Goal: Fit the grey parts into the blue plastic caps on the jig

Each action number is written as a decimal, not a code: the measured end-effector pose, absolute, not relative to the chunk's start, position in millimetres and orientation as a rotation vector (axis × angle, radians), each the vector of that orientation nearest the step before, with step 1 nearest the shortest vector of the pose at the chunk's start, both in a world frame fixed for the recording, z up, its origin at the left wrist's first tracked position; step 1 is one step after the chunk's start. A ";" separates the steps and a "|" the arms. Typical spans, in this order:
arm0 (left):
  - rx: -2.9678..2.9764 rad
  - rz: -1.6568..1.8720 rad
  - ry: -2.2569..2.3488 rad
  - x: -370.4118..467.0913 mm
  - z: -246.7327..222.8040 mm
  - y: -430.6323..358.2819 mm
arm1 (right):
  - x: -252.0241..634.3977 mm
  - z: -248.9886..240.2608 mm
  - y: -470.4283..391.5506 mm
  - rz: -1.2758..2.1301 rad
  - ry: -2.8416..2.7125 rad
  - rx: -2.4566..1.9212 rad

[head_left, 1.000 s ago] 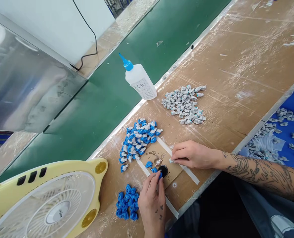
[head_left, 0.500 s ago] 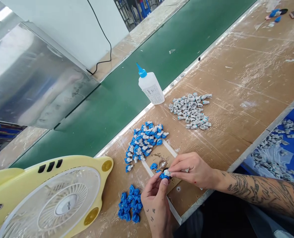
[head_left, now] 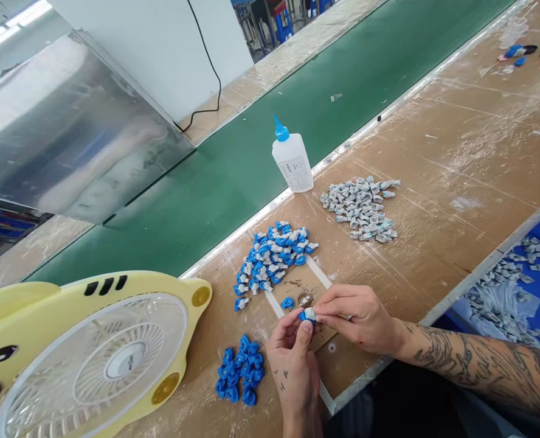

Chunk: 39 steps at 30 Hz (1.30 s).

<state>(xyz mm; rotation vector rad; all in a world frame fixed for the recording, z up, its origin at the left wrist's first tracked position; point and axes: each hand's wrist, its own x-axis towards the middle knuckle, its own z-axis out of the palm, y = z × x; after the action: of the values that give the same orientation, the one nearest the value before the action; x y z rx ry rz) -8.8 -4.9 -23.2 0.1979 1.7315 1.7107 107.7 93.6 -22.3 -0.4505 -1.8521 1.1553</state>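
At bench [head_left: 461,164], left hand [head_left: 295,360] and right hand [head_left: 363,316] pinching bicoloured piece [head_left: 308,314], bottle label [head_left: 296,174] illegible

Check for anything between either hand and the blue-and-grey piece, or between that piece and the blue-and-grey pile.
Nothing visible by the hands: left hand and right hand both grip the blue-and-grey piece. Toward the blue-and-grey pile, a loose blue piece lies low; nothing tall stands there.
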 end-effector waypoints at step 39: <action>1.224 0.757 2.683 -128.1 -12.1 -34.2 | 163.0 -30.7 222.0 0.073 -2.710 -0.487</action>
<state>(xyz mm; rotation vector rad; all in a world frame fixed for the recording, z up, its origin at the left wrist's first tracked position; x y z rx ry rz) -128.1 -34.2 -12.1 1.2236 2.6831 0.7569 163.0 222.0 -30.7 -0.4870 -2.7104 0.0731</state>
